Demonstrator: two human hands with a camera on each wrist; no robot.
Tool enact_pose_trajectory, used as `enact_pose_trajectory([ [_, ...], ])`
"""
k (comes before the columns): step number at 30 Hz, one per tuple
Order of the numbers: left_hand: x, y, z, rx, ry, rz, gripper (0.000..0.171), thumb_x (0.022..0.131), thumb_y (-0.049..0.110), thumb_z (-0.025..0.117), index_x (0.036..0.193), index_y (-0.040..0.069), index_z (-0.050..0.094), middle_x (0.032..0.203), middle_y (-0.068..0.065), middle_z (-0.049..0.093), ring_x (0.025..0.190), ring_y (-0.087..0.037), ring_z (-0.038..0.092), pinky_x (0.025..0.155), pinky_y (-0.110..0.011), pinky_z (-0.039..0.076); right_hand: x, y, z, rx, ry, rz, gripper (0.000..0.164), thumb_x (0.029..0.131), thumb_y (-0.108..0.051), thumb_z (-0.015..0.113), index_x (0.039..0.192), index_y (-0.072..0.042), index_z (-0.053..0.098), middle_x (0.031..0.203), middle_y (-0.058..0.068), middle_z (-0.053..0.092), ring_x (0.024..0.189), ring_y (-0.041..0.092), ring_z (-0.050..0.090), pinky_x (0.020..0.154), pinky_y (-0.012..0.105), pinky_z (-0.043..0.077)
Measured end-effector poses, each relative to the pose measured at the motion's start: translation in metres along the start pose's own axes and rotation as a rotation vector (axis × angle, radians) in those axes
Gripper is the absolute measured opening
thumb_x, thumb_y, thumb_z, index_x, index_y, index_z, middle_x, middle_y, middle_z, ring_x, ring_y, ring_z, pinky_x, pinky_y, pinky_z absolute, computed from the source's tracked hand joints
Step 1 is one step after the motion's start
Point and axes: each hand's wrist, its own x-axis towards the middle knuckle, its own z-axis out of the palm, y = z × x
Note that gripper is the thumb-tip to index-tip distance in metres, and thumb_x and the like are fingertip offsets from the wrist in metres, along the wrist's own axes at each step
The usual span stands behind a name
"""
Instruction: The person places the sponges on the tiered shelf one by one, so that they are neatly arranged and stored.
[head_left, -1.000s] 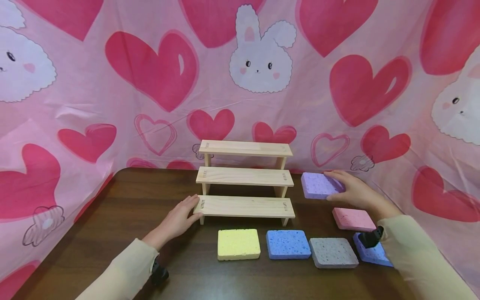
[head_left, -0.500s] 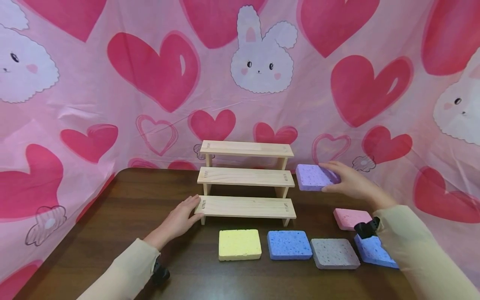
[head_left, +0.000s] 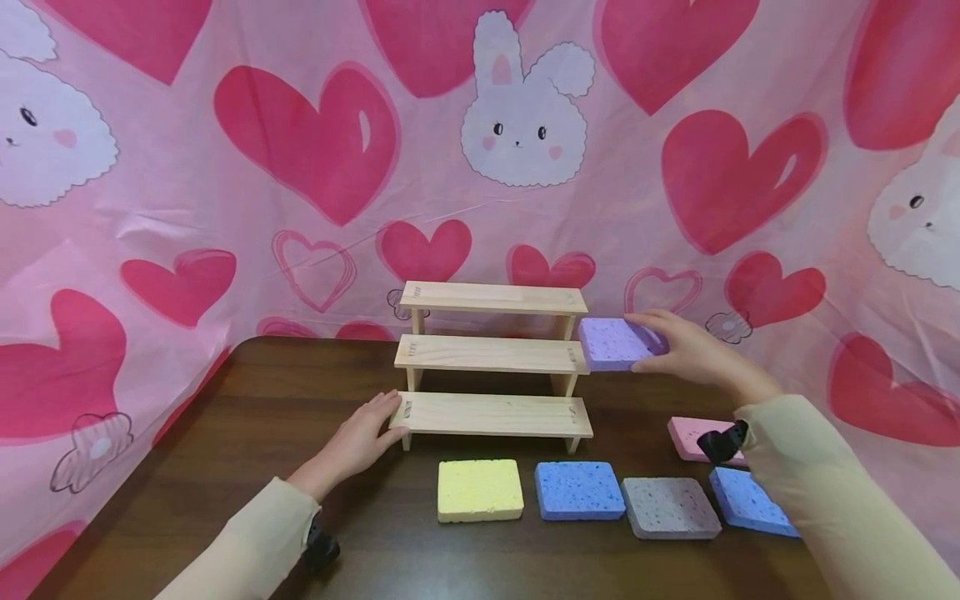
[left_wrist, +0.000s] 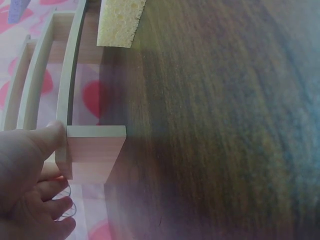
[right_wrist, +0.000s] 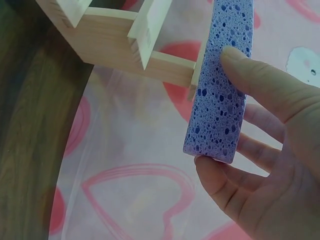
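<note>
A three-step wooden shelf (head_left: 491, 414) stands on the table. My left hand (head_left: 352, 444) holds the left end of its lowest board; in the left wrist view the thumb (left_wrist: 47, 137) lies on one face and the fingers bend at the other. My right hand (head_left: 686, 354) grips a purple sponge (head_left: 615, 343) in the air, at the right end of the upper two boards. In the right wrist view the sponge (right_wrist: 220, 95) is pinched between thumb and fingers, its porous edge facing the camera. Whether it touches the shelf, I cannot tell.
Along the front lie a yellow sponge (head_left: 480, 492), a blue sponge (head_left: 579, 492), a grey sponge (head_left: 670, 508) and another blue sponge (head_left: 752, 502). A pink sponge (head_left: 693, 437) sits behind them, partly covered by the right wrist's camera. A pink heart-print cloth (head_left: 300, 167) hangs behind the table (head_left: 300, 392).
My right hand has carried the purple sponge left and upward, from right of the shelf to the ends of its upper boards. The left hand stays on the lowest board.
</note>
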Motion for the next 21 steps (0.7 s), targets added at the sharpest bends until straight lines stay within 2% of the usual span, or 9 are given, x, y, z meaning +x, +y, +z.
enact_pose_trajectory([
  [8,0.0,0.0,0.001,0.0,0.008,0.002,0.058,0.087,0.022,0.064,0.135,-0.004,0.042,0.14,-0.022,0.036,0.13,-0.038,0.029,0.101,-0.054,0.026,0.006,-0.009,0.001,0.017,-0.018,0.008,0.076,0.075,-0.026,0.076,0.139,-0.006,0.04,0.135,0.023,0.035,0.114,0.039,0.04,0.091,0.059,0.036],
  [14,0.0,0.0,0.001,0.003,0.004,-0.001,0.058,0.087,0.022,0.064,0.135,-0.004,0.042,0.14,-0.022,0.036,0.13,-0.038,0.029,0.101,-0.055,0.026,0.013,-0.014,0.001,0.011,-0.02,-0.013,0.075,0.075,-0.024,0.077,0.137,-0.002,0.041,0.135,0.025,0.036,0.117,0.041,0.038,0.094,0.06,0.031],
  [21,0.0,0.001,0.0,0.0,0.002,-0.007,0.058,0.087,0.022,0.064,0.135,-0.003,0.042,0.141,-0.022,0.035,0.13,-0.038,0.028,0.101,-0.055,0.025,0.023,-0.023,0.0,-0.008,-0.038,-0.006,0.076,0.074,-0.024,0.077,0.138,-0.005,0.041,0.136,0.023,0.037,0.118,0.041,0.037,0.092,0.06,0.034],
])
